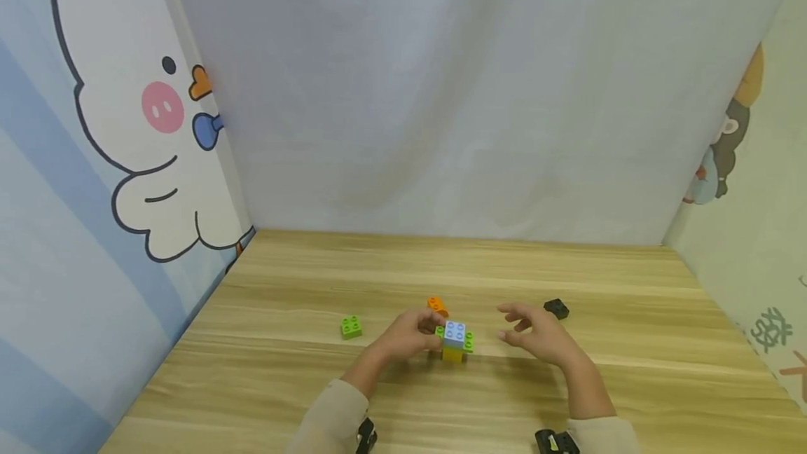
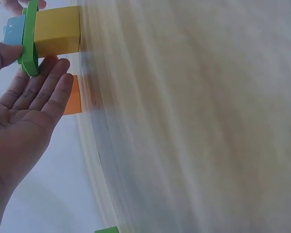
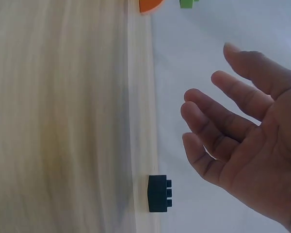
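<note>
A small stack (image 1: pixel 455 342) stands on the wooden table (image 1: pixel 441 265): a yellow brick below, a green plate in the middle, a light-blue brick on top. My left hand (image 1: pixel 424 328) is at the stack's left side. In the left wrist view the left hand (image 2: pixel 35 80) is flat, its straight fingertips (image 2: pixel 58 73) touching the green plate and yellow brick of the stack (image 2: pixel 56 31). My right hand (image 1: pixel 513 324) hovers to the right of the stack, apart from it. In the right wrist view the right hand (image 3: pixel 218 102) has loosely spread fingers and holds nothing.
An orange brick (image 1: pixel 437 305) lies just behind the stack. A green brick (image 1: pixel 351 326) sits to the left and a black brick (image 1: pixel 556 309) behind the right hand, also visible as the black brick (image 3: pixel 159 193). Cartoon-printed walls close in the table on three sides.
</note>
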Demonstrator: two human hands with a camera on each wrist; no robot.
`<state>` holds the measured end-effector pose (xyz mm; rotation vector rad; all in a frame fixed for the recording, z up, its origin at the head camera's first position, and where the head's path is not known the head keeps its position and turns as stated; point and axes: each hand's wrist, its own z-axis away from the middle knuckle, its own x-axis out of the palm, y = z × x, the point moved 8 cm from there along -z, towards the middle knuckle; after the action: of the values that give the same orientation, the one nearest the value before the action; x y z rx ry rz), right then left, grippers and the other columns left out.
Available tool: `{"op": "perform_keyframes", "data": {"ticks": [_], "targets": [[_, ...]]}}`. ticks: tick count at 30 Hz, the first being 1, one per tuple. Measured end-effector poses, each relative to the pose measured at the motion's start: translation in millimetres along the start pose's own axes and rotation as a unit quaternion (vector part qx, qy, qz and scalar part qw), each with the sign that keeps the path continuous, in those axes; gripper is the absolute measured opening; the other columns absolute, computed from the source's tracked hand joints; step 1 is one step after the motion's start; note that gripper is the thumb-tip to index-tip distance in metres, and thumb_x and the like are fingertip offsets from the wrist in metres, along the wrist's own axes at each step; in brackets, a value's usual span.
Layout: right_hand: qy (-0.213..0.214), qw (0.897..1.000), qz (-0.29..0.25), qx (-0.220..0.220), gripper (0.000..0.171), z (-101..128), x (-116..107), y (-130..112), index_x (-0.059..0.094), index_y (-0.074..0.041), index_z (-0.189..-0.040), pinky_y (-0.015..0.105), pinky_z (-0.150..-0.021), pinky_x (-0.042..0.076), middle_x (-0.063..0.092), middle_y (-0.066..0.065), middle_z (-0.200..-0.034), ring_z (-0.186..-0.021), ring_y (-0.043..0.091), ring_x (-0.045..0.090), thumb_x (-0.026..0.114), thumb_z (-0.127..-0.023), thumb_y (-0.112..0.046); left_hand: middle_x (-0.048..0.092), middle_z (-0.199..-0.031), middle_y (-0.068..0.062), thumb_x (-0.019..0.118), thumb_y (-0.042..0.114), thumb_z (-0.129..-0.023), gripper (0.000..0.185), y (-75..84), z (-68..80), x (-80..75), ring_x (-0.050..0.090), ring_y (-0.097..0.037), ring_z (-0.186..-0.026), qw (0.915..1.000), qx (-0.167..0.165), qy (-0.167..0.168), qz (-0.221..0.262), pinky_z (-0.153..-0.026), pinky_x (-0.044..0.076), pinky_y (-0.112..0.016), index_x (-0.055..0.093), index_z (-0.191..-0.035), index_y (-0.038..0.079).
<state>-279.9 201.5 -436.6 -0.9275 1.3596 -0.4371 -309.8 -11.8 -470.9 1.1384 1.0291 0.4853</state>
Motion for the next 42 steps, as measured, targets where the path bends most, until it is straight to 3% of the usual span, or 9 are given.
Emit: {"op": "perform_keyframes", "data": {"ticks": [19,29,37,42], "targets": [[0.034,0.999,0.019,0.019,0.052,8.3,-27.6,21.7,0.055,0.012,-0.139,0.049,-0.086,0.057,0.063,0.031,-0.129,-0.108,0.039,0.065,0.071,-0.098,-0.016,0.07,-0.112,-0.014,0.073,0.003,-0.088,0.03,-5.2,-1.0,-4.2,0.065,-0.025,-0.103,1.0,-0.005,0.002,0.004,-0.087,0.057,-0.038,0.067,-0.117,-0.004],[0.036,0.997,0.033,0.052,0.055,8.9,-40.0,36.8,0.051,0.012,-0.142,0.058,-0.094,0.053,0.06,0.034,-0.133,-0.117,0.047,0.06,0.07,-0.1,-0.019,0.069,-0.112,-0.014,0.072,0.002,-0.087,0.033,-7.2,-2.3,-4.1,0.065,-0.025,-0.104,0.9999,-0.01,0.006,0.005,-0.088,0.057,-0.04,0.067,-0.119,-0.004],[0.058,0.997,0.022,0.049,0.051,11.6,-50.1,43.9,0.053,0.014,-0.139,0.051,-0.089,0.055,0.063,0.03,-0.125,-0.11,0.041,0.063,0.07,-0.099,-0.013,0.07,-0.113,-0.015,0.072,0.001,-0.087,0.032,-8.6,-2.0,-3.3,0.066,-0.027,-0.105,0.9999,-0.008,0.005,0.005,-0.089,0.057,-0.041,0.067,-0.118,-0.005],[0.074,0.995,0.03,0.055,0.051,11.2,-57.5,48.4,0.054,0.013,-0.138,0.053,-0.089,0.054,0.062,0.032,-0.124,-0.112,0.045,0.062,0.071,-0.098,-0.014,0.07,-0.112,-0.015,0.072,0.001,-0.087,0.033,-7.7,-3.1,-3.8,0.066,-0.027,-0.105,1.0,-0.008,0.003,0.003,-0.089,0.057,-0.041,0.067,-0.119,-0.005]]}}
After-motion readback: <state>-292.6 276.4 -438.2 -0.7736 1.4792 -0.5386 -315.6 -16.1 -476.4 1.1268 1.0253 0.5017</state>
